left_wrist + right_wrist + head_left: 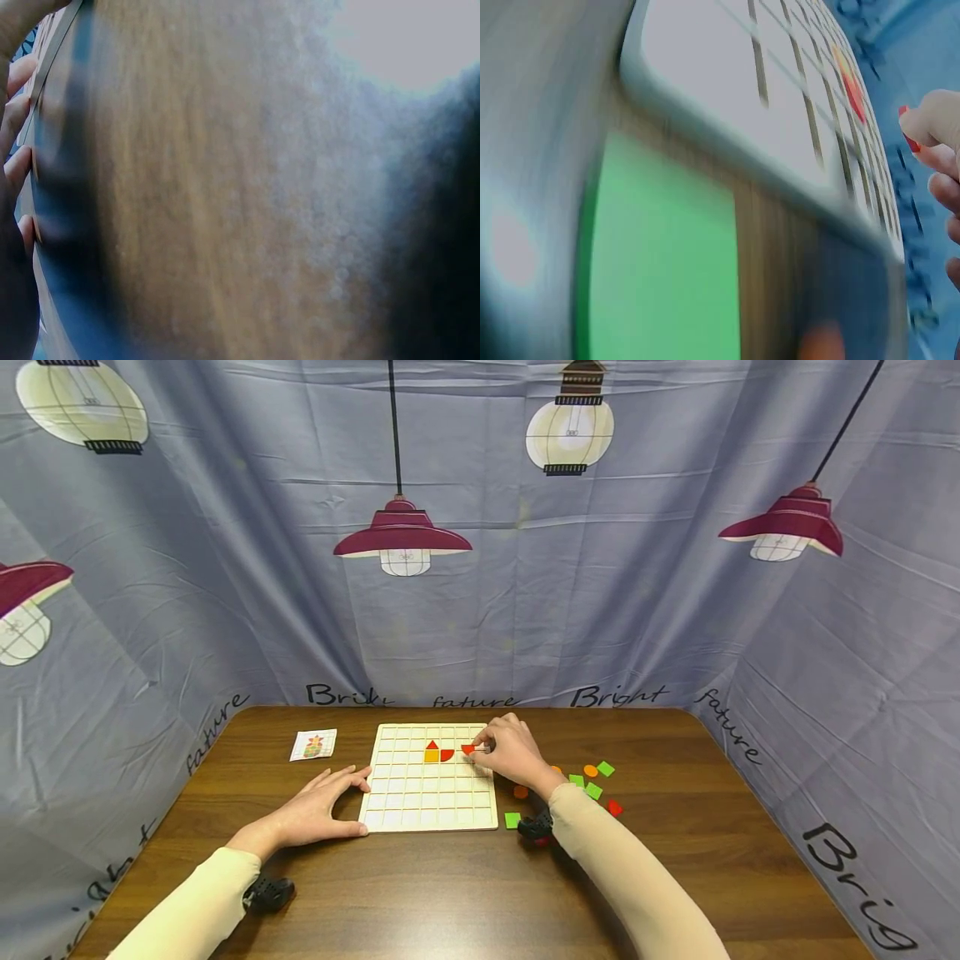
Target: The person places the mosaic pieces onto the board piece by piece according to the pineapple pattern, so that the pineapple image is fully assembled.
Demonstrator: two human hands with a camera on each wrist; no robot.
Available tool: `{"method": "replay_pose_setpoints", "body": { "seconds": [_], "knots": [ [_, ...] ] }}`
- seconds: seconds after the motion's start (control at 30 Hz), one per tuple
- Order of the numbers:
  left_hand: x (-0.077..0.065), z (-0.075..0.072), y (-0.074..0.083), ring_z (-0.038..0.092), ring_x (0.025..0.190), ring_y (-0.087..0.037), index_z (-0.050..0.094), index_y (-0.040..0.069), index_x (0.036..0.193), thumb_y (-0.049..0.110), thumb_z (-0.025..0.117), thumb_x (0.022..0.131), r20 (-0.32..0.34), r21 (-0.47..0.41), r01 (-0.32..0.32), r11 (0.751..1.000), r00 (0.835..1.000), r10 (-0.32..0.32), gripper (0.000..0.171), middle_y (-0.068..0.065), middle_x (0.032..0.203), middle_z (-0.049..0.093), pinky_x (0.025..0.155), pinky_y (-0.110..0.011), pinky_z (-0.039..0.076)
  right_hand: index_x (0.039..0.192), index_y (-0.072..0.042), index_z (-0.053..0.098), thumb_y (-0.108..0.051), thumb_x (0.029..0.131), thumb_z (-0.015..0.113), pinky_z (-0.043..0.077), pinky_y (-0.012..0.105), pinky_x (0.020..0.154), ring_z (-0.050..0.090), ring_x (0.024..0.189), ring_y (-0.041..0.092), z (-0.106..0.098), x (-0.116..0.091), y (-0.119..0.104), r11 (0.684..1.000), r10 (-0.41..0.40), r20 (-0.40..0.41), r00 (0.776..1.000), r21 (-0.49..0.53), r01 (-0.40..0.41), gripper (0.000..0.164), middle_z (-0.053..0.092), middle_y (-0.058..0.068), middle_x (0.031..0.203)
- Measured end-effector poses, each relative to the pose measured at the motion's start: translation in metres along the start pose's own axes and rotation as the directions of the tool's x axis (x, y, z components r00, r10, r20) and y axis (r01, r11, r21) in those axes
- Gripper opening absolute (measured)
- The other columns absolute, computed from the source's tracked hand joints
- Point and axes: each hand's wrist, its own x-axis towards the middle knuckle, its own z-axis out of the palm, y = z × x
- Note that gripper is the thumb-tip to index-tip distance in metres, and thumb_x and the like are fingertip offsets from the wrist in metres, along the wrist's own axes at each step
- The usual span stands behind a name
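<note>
In the head view, the left hand (318,810) spreads its thumb and fingers along the left edge of a cream gridded board (431,795), while the right hand (513,754) pinches a small flat red piece (468,749) over the board's far right part. The left wrist view shows fingertips at the board's edge; in the right wrist view, a flat green square piece (664,255) lies just beside the board.

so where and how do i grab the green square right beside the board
Probably pinch its near and far edges, coming from above: the green square lies flat on the table, and the board sits close along its left side, leaving little finger room there. Its side shows some thickness, likely enough to grip.
</note>
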Motion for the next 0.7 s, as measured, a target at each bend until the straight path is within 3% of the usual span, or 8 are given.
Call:
{"method": "replay_pose_setpoints", "body": {
  "seconds": [0.3, 0.7],
  "knots": [
    [0.000, 0.001, 0.001, 0.029, 0.150, -0.041, 0.057, 0.020, 0.123, 0.056, 0.078, 0.085, 0.006, -0.020, 0.006, 1.000, 1.000, -0.006, 0.056, -0.010, 0.161, 0.039, 0.120, -0.065, 0.010, 0.096, -0.027, 0.079, -0.039, 0.088, 0.077, 0.038, 0.032, 0.082, 0.046, 0.092, 0.012, 0.040, 0.026, -0.053, 0.996, -0.057, -0.004, 0.998, -0.062, 0.057, 0.014, 0.062, -0.014, 0.091],
    [0.001, 0.001, -0.003, 0.030, 0.149, -0.040, 0.057, 0.021, 0.123, 0.058, 0.077, 0.085, 0.005, -0.008, 0.008, 1.000, 1.000, -0.008, 0.057, -0.009, 0.161, 0.040, 0.121, -0.064, 0.011, 0.094, -0.028, 0.080, -0.040, 0.088, 0.076, 0.037, 0.031, 0.081, 0.045, 0.092, 0.013, 0.061, 0.039, -0.068, 0.993, -0.037, -0.002, 0.999, -0.111, 0.036, 0.014, 0.064, -0.013, 0.094]
  ]
}}
